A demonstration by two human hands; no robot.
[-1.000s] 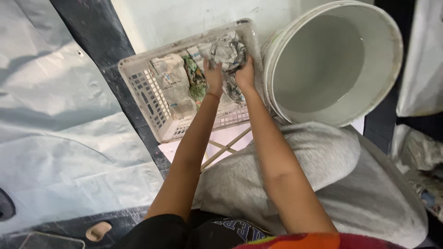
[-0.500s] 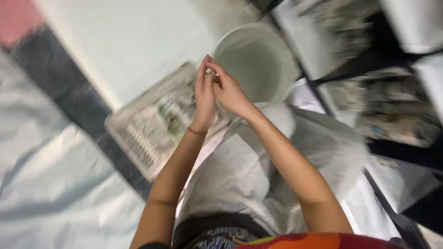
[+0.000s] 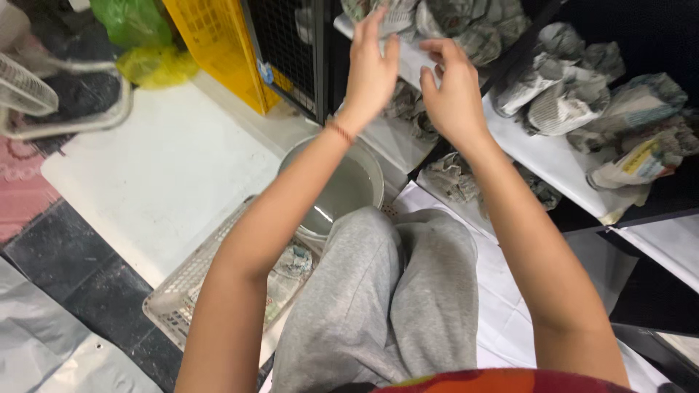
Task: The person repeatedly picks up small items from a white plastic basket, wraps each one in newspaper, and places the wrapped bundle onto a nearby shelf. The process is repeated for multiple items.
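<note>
A white wire fan guard (image 3: 29,91) and a green plastic bag (image 3: 135,22) over a yellow one (image 3: 156,65) are seen far out to the left of the raised hands, with a yellow plastic lattice crate (image 3: 218,47) leaned upright nearer to them. Below the left forearm a pale plastic lattice basket (image 3: 186,291) is laid on the floor, newspaper-wrapped lumps kept inside it, and just beside it a round grey-white plastic bucket (image 3: 338,189) is stood under both wrists, apparently within easy reach of the lap in grey trousers (image 3: 393,306). The left hand (image 3: 371,69) is lifted with fingers spread and its grip released; nothing is held in it. Just to its right the right hand (image 3: 453,91) is curled loosely, grip also slack, with no object seen in it. Both are raised to the white shelf (image 3: 539,171), where crumpled newspaper bundles (image 3: 561,94) are set in a row beyond and to the right of the fingertips, the nearest bundle (image 3: 397,14) lying just behind the left fingertips.
</note>
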